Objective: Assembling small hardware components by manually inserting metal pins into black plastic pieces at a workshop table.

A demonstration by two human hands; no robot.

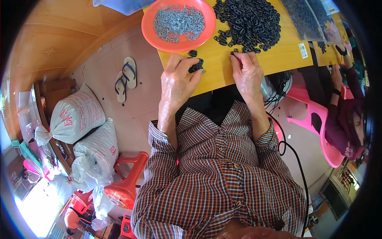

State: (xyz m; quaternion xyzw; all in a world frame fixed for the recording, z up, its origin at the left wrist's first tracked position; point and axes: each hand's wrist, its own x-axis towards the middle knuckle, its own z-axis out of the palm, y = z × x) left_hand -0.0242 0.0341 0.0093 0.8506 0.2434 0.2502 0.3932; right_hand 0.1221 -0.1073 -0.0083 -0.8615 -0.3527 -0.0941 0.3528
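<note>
I see left hand [178, 81] at near edge of yellow tabletop [286, 53], fingers curled narrow, pinching small stack of black plastic pieces [195, 66]. Right hand [247, 71] also at near edge, fingertips closed on one black piece [234, 52] (tiny, hard to make out) at fringe of black heap [248, 22]. Orange plate [153, 34] of grey pins [178, 22] toward far left corner. One loose black piece [193, 52] just below plate.
</note>
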